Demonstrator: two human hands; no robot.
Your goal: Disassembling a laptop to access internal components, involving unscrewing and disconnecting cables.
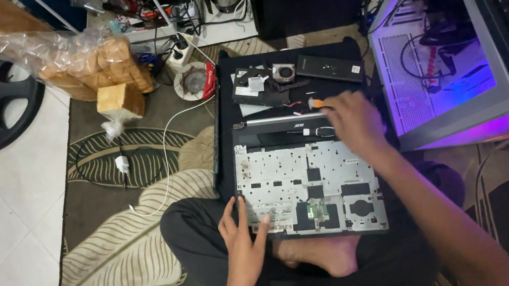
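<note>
While the left hand (244,242) lies flat, fingers spread, steadying the opened laptop shell (309,181) on the lap, the right hand (353,120) reaches toward an orange-handled tool (318,102) beyond it; its grip is blurred. Disassembly seems underway; grasping the tool needs care.

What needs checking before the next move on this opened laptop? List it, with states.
1. Left hand steadies the laptop chassis at its near-left corner: ok.
2. Right hand at the hinge edge, by the orange-handled tool: ok.
3. Firm grip on that tool: cannot tell, blurred.
4. Removed fan and boards set apart on the black lid: ok.
5. White cable lies off the chassis: ok.
</note>
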